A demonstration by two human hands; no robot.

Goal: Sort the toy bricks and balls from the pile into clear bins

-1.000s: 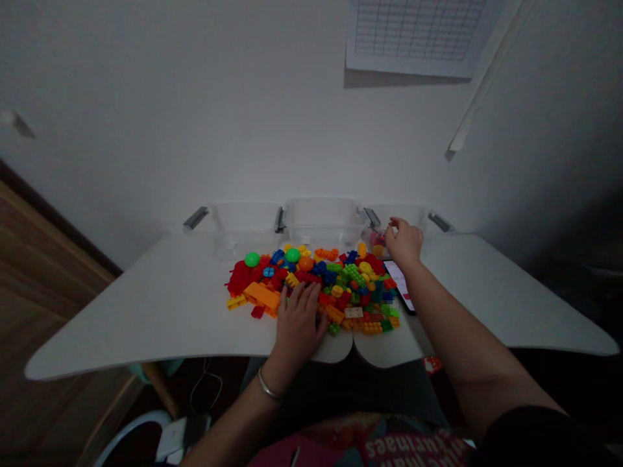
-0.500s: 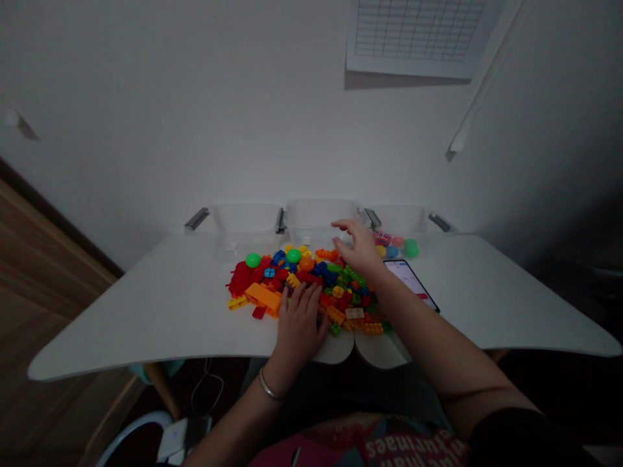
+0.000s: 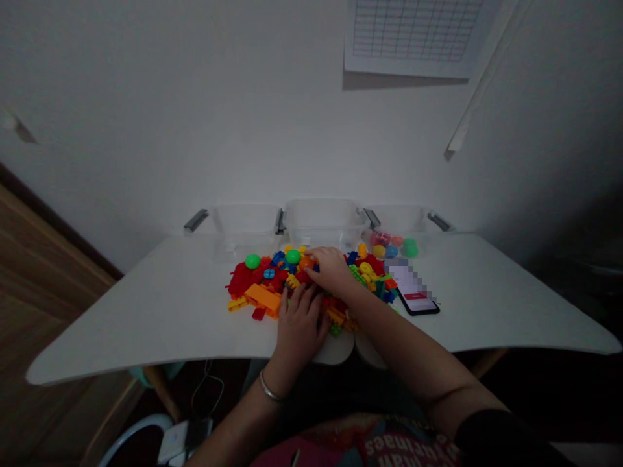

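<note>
Item one, an orange ball (image 3: pixel 306 263), lying among the far-side pieces of a heap of plastic blocks (image 3: pixel 280 280) on the white tabletop (image 3: pixel 160 311): small, round, smooth and evenly coloured as far as it shows, with no long axis to speak of. Item two, the right hand (image 3: pixel 331 267), the nearer of the pair, reaching in from the right so that the ball lies just off its fingertips on the left; fingers curved past the ball's far side, thumb on the near side, though from where I stand I cannot tell whether they press on it. Item three, the left hand (image 3: pixel 300 318), palm down on the near edge of the heap, fingers a little spread, the ball lying beyond its fingertips; nothing visibly pinched. Alongside the ball, one green ball (image 3: pixel 293 257), just to its left, glossy and bright; a second green ball (image 3: pixel 252 261) lies farther left, above red pieces. Also noted, a long orange block (image 3: pixel 263 297) slanting beside the left hand. Behind, a row of clear boxes (image 3: pixel 322 213) against the wall, the right-hand one holding several coloured balls (image 3: pixel 392 250). To the right of the heap, a phone (image 3: pixel 413 292), face up, part of its screen blurred
</note>
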